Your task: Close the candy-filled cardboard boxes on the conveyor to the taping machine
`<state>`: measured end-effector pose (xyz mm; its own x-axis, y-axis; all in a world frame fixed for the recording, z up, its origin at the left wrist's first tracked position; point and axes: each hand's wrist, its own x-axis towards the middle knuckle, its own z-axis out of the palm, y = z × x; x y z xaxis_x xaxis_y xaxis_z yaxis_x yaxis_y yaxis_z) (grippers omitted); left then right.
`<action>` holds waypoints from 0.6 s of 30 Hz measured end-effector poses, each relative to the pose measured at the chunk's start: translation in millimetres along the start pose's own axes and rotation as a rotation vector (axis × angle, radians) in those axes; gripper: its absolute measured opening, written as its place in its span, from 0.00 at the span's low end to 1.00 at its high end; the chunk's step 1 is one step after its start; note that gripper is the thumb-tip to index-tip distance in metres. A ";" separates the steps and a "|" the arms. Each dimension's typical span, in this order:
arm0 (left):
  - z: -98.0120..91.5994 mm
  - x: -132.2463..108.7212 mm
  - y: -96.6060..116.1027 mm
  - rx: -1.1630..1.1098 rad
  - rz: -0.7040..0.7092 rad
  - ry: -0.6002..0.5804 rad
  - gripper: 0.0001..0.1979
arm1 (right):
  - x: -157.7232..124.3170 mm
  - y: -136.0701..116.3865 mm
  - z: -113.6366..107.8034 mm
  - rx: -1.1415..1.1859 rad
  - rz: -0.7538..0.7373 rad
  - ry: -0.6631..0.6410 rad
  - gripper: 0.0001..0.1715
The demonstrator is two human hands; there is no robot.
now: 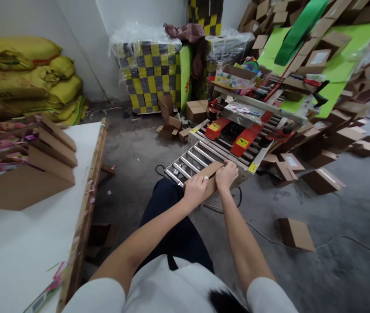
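A brown cardboard box (211, 188) is between my hands at the near end of a roller conveyor (189, 161). My left hand (196, 189), with a ring on one finger, grips its left end, fingers over the top. At the box's right end, my right hand (226, 174) is closed around the edge. Just beyond stands a carton taping machine (241, 126) with red guide plates and more rollers. My hands and forearms hide part of the box.
On the left, a white table (41, 234) holds open cartons (25, 178) of colourful packets. Many cardboard boxes (321, 176) lie piled at right; a single box (297, 234) and a cable (263, 237) are on the floor. Yellow sacks (25, 82) are stacked behind.
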<state>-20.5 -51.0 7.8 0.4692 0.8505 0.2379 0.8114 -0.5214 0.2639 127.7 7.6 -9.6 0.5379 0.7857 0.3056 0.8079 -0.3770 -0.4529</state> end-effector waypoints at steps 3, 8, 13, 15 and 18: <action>-1.6 0.3 -7.8 -0.046 0.007 -0.005 0.12 | -2.0 5.4 4.7 0.199 0.072 0.123 0.23; -0.4 5.4 -26.7 -0.236 -0.049 -0.029 0.10 | -20.8 11.5 18.6 0.313 0.124 0.135 0.30; -3.5 -10.3 -29.7 -0.393 -0.182 0.045 0.10 | -18.7 18.3 28.9 0.288 -0.254 -0.082 0.35; 1.4 -13.0 -24.3 -0.357 -0.202 0.088 0.10 | -1.4 24.9 40.1 0.298 -0.454 -0.130 0.34; 26.2 3.1 -23.9 -0.340 -0.041 0.171 0.12 | 37.9 32.3 73.8 0.372 -0.684 -0.160 0.34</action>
<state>-29.3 -34.1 -22.3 0.3507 0.8621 0.3657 0.6525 -0.5051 0.5649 156.4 61.4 -74.5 -0.1129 0.8551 0.5060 0.7981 0.3814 -0.4665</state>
